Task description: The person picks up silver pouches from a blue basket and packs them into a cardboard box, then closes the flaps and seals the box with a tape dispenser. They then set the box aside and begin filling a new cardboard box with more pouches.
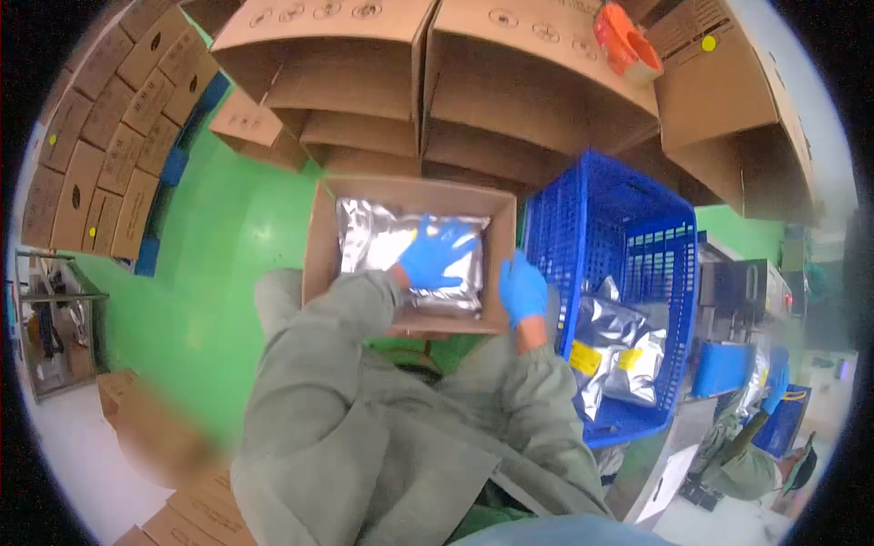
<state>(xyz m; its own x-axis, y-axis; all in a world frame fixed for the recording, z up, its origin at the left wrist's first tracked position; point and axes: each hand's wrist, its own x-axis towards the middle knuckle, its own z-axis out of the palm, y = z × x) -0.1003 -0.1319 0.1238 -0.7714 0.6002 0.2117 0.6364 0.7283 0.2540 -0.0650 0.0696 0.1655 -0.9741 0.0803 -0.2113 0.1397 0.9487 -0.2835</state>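
An open cardboard box point(320, 246) sits in front of me with silver foil bags point(375, 238) lying flat inside. My left hand point(435, 253), in a blue glove, rests with fingers spread on top of the foil bags in the box. My right hand point(523, 288), also blue-gloved, grips the box's right wall near its front corner. Grey-green sleeves cover both arms.
A blue plastic crate point(608, 218) stands right of the box, holding more foil bags with yellow labels point(608, 350). Empty open cartons point(382, 82) are stacked behind. Flat cartons point(109, 136) line the left over a green floor. Another person point(751, 455) works at lower right.
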